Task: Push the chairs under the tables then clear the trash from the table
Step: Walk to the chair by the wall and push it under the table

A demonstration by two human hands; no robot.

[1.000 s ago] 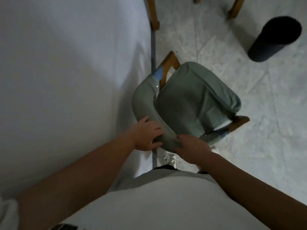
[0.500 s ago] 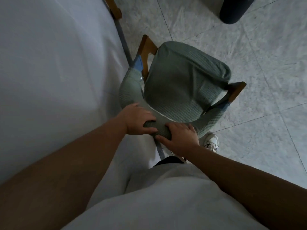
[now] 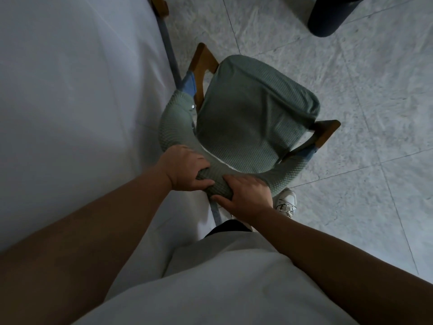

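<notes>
Head view | both hands clamp the chair (image 3: 253, 118) backrest, left hand (image 3: 185, 168) beside right hand (image 3: 246, 195) | chair beside table (image 3: 70, 90), seat fully out | step 1: chair-pushing | next: swing seat toward table, shove under

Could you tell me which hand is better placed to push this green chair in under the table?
Left, probably. The left hand grips the chair backrest on the side nearest the table; the right hand grips beside it, so both could push.

left hand (image 3: 185, 168) and right hand (image 3: 246, 197) side by side, fingers curled, gripping
</notes>
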